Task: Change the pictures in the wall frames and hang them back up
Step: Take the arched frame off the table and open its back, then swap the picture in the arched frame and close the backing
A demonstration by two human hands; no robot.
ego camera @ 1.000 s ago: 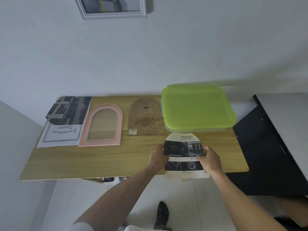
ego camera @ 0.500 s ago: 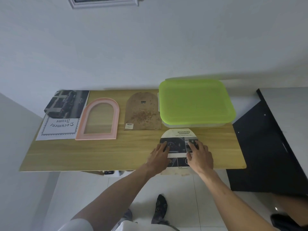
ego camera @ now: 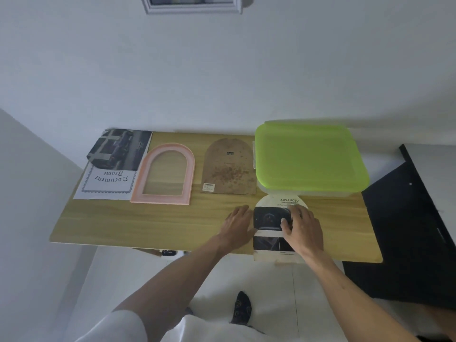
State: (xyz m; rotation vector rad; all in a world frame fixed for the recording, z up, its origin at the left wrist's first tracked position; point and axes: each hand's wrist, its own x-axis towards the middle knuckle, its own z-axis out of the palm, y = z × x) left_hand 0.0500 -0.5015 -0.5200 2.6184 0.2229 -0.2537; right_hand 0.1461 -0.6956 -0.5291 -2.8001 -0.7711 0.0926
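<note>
An arch-shaped printed picture [ego camera: 269, 218] with dark car photos lies flat at the table's front edge, slightly overhanging it. My right hand [ego camera: 304, 228] rests flat on its right half with fingers spread. My left hand [ego camera: 238, 225] lies flat on the wood, touching the picture's left edge. The empty pink arched frame [ego camera: 189, 174] lies further left, and its brown backing board [ego camera: 228, 169] lies beside it. A white-framed picture [ego camera: 192, 8] hangs on the wall above.
The wooden table [ego camera: 148, 223] also carries a green-lidded plastic box [ego camera: 308, 156] at the back right, just behind the picture. A "Document Frame" sheet [ego camera: 108, 181] and a dark photo [ego camera: 121, 149] lie at the far left. Black furniture [ego camera: 407, 230] stands on the right.
The arched picture, held in both hands over the table edge a second ago, now lies flat on the table. Both hands have let go and rest flat.
</note>
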